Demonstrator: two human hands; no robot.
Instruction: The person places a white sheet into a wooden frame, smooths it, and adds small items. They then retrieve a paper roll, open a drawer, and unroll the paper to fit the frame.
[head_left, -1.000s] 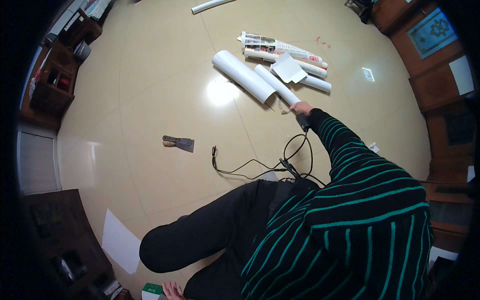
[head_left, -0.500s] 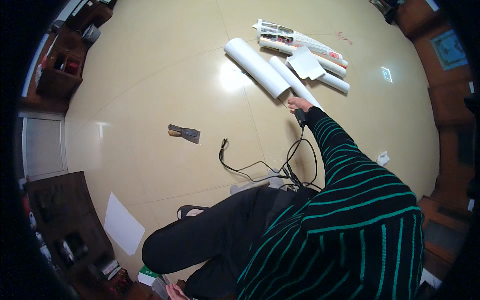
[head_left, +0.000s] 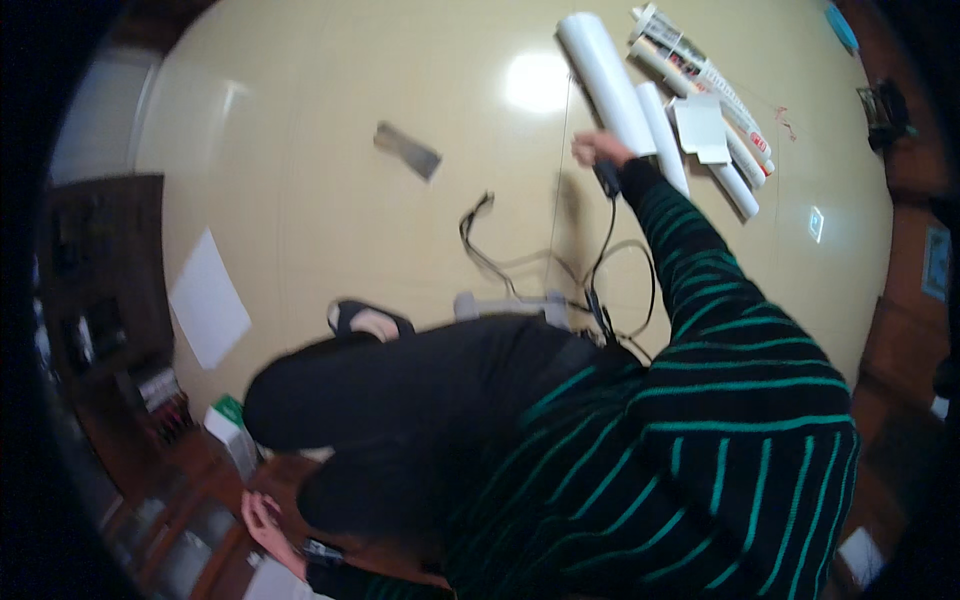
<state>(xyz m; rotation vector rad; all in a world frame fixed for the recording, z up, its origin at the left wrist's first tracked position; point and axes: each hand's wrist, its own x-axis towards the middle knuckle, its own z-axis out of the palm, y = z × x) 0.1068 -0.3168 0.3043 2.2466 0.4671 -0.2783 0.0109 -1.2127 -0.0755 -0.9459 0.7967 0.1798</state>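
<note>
My left hand (head_left: 266, 522) is at the lower left, fingers apart and nothing visible in them. It is over brown wooden furniture (head_left: 292, 478), below a white box (head_left: 232, 438) with a green top. My right hand (head_left: 602, 148) stretches forward, its fingers curled and blurred; whether it holds anything cannot be made out. It appears beside the near end of a thick white paper roll (head_left: 606, 80); contact is unclear. A black device (head_left: 607, 180) with a cable (head_left: 598, 265) sits at my right wrist. A thinner white roll (head_left: 662, 135) lies alongside.
Further right lie a printed roll (head_left: 728, 95) and a folded white sheet (head_left: 702, 128). A putty knife (head_left: 407, 150) rests on the tiled floor (head_left: 330, 230). Left are a white sheet (head_left: 210, 300) and a dark wooden cabinet (head_left: 115, 260). A grey object (head_left: 510, 305) lies by my legs.
The view has shifted, so the floor things sit elsewhere in the picture. My left hand, earlier at a clear object by the green-topped box, is now apart from it and more in view.
</note>
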